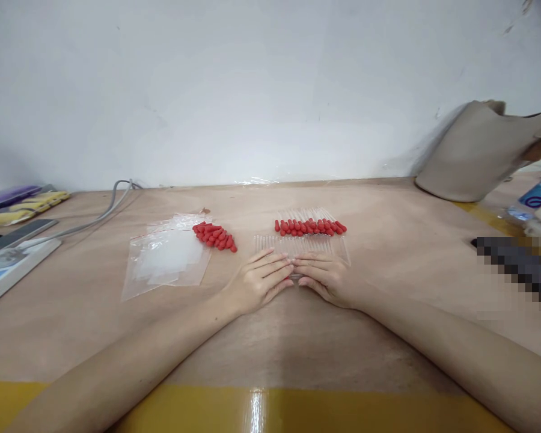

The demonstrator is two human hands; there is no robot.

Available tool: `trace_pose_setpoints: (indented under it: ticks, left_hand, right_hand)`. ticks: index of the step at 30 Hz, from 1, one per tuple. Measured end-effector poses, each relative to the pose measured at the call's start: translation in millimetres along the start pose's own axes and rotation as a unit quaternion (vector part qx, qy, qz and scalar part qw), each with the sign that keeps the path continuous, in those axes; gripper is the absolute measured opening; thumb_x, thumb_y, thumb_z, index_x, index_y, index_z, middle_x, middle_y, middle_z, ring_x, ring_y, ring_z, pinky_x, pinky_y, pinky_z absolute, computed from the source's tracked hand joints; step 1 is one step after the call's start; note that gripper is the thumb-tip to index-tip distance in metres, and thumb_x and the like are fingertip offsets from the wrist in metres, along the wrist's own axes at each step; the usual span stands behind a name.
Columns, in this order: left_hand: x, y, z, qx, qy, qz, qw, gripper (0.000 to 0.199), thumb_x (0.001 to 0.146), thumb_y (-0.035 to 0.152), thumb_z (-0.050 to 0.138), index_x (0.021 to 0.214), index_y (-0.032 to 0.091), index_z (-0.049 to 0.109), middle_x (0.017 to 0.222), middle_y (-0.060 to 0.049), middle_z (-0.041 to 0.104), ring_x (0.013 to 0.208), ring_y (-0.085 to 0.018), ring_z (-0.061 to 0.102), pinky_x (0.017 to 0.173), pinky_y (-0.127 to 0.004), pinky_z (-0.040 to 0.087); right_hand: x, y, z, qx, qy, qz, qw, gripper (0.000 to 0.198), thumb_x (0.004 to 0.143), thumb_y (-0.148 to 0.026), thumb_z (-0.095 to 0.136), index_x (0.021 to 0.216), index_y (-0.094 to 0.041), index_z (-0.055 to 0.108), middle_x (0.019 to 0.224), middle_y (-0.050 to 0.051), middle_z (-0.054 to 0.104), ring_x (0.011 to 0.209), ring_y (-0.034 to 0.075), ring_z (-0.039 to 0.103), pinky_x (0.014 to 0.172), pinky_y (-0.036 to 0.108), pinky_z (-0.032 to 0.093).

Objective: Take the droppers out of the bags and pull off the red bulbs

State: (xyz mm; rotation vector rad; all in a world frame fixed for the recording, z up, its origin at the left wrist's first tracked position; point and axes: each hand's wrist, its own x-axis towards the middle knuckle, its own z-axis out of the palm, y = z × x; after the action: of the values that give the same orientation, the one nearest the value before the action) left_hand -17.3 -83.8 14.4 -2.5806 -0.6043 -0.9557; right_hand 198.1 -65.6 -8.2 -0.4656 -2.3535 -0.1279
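A clear plastic bag [341, 246] lies on the table in front of me, with a row of thin clear tubes showing through its far part. My left hand [264, 278] rests across its left side, fingers stretched out and pointing right. From the other side my right hand [327, 276] lies over it in the same way, so the fingertips of both hands nearly meet. A little red shows under the left fingers; the rest there is covered. Just beyond the bag is a row of clear droppers with red rubber bulbs [311, 227], bulbs toward me.
To the left, flat clear zip bags [166, 255] overlap beside a pile of red rubber bulbs [215, 236]. A power strip [13, 267] with a grey cable [94, 219] sits far left. At right stand a beige bag [466, 153] and a bottle [534, 198]. A wall closes the back.
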Motion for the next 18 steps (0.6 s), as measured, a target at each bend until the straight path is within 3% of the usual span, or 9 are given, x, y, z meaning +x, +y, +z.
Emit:
trace_pose_setpoints:
  ticks: [6, 18]
  left_hand:
    - [-1.0, 1.5, -0.7, 0.009, -0.006, 0.028, 1.000, 0.019, 0.082, 0.020, 0.055, 0.100, 0.015, 0.059, 0.099, -0.005, 0.068, 0.103, -0.017, 0.059, 0.099, -0.037, 0.043]
    - [-3.1, 2.6, -0.5, -0.057, -0.018, -0.004, 0.998, 0.015, 0.085, 0.021, 0.051, 0.095, 0.014, 0.059, 0.100, -0.008, 0.067, 0.097, -0.016, 0.062, 0.094, -0.035, 0.048]
  right_hand:
    - [3.4, -4.8, -6.9, -0.021, 0.010, -0.045, 0.999, 0.021, 0.085, -0.018, 0.051, 0.104, -0.013, 0.059, 0.106, 0.008, 0.065, 0.103, 0.017, 0.058, 0.092, 0.034, 0.049]
    - [-0.5, -9.6, -18.1, -0.111, 0.021, -0.084, 0.990, 0.017, 0.084, -0.018, 0.052, 0.099, -0.013, 0.060, 0.106, 0.009, 0.065, 0.105, 0.018, 0.057, 0.094, 0.034, 0.048]
